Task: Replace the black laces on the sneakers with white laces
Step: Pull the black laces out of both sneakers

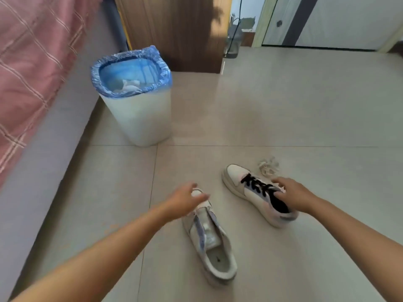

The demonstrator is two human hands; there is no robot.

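Two white sneakers lie on the tiled floor. The near sneaker (212, 243) has no lace in it and its tongue is exposed. My left hand (185, 200) hovers over its toe with fingers relaxed and holds nothing. The far sneaker (250, 192) carries a black lace (255, 185) across its eyelets. My right hand (292, 194) grips this sneaker at the collar, fingers curled over its top edge. A loose bundle of white laces (269, 166) sits on the floor just beyond the far sneaker.
A white bin (139, 118) with a blue liner stands on the floor to the left of the shoes. A bed with a pink checked cover (28, 73) runs along the left. A wooden cabinet (174, 31) and a door stand at the back.
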